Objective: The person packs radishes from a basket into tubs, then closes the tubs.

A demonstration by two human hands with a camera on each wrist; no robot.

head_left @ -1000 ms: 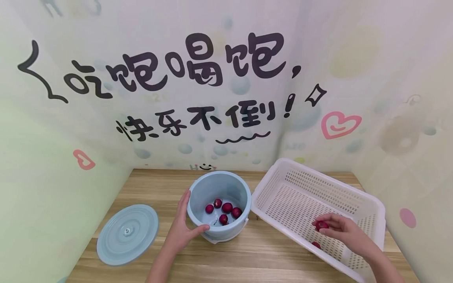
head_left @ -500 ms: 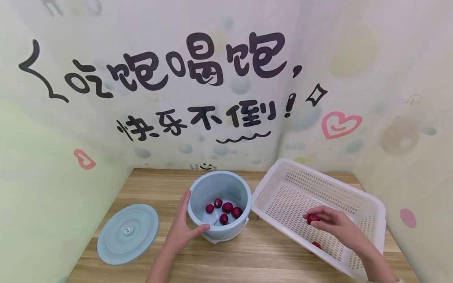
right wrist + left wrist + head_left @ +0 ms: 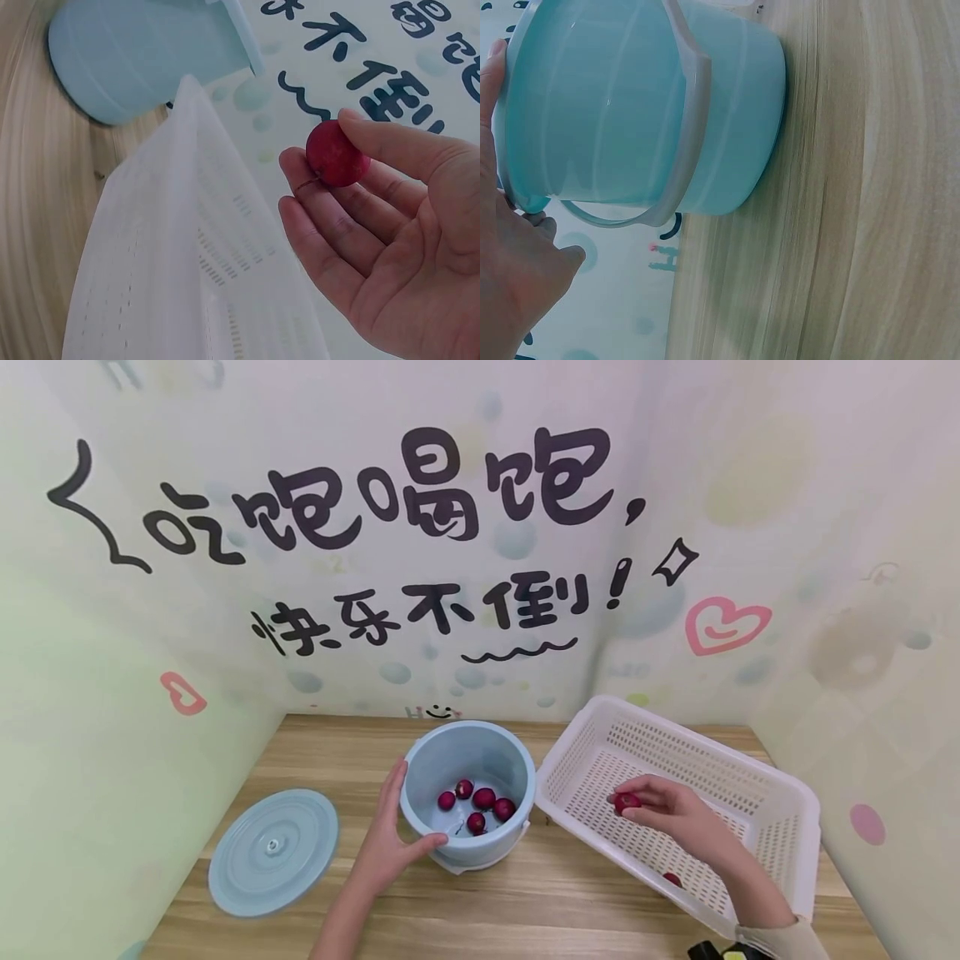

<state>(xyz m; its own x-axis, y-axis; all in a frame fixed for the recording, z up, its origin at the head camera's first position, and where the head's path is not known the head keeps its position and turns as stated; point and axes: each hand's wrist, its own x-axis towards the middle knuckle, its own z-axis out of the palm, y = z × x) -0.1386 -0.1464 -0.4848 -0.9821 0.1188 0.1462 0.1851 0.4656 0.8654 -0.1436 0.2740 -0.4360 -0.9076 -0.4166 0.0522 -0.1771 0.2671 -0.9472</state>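
Note:
My right hand [image 3: 678,818] pinches a red radish [image 3: 336,154] between thumb and fingers, over the white slotted basket [image 3: 806,827]. A thin root tail shows on it in the right wrist view. Another radish [image 3: 672,880] lies low in the basket by its near wall. My left hand [image 3: 390,843] holds the light blue bucket [image 3: 480,857] by its left side, thumb at the near rim and fingers along the outside. Several radishes [image 3: 484,798] lie on the bucket's bottom. In the left wrist view the bucket's pale handle [image 3: 694,120] hangs down its side.
A round light blue lid [image 3: 273,852] lies on the wooden table [image 3: 540,902] left of the bucket. Basket and bucket stand close together. A printed wall [image 3: 420,635] closes off the back, with side walls left and right. A black object [image 3: 705,950] shows at the bottom edge.
My right hand has lifted the radish and moved it left across the basket, toward the bucket. The left hand stays on the bucket.

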